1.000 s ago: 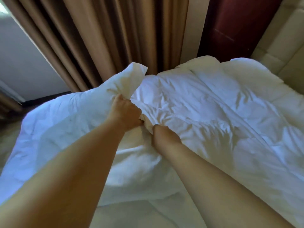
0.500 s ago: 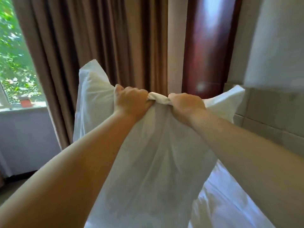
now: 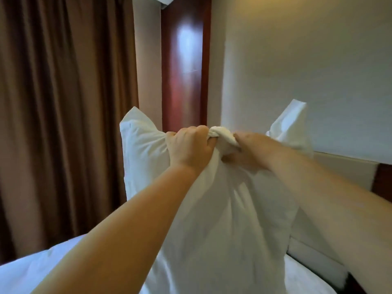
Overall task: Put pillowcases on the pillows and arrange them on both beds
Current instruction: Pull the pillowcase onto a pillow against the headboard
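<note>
Both hands are raised in front of the person, holding a white pillowcase (image 3: 212, 219) up in the air. The left hand (image 3: 191, 147) has its fingers (image 3: 201, 132) curled tight round a bunched roll of the case's upper edge. The right hand (image 3: 249, 152), just beside it, grips the same roll from the other side. Its fingers (image 3: 238, 137) are also curled into the cloth, though motion blur hides their exact lay. A short twisted knot of fabric shows between the two sets of fingers.

From the fingers the pillowcase hangs down, full and rounded. One corner stands up to the left of the left fingers and another rises above and to the right of the right fingers. What fills the case is covered by cloth.

Well below the fingers lies the bed (image 3: 31, 272) with white bedding. The lower part of the case reaches down to it, but contact cannot be told. Left of the fingers hang brown curtains (image 3: 63, 102). Straight beyond them stands a dark red wooden panel (image 3: 184, 71), and to the right are a pale wall (image 3: 297, 60) and a padded headboard (image 3: 347, 170).
</note>
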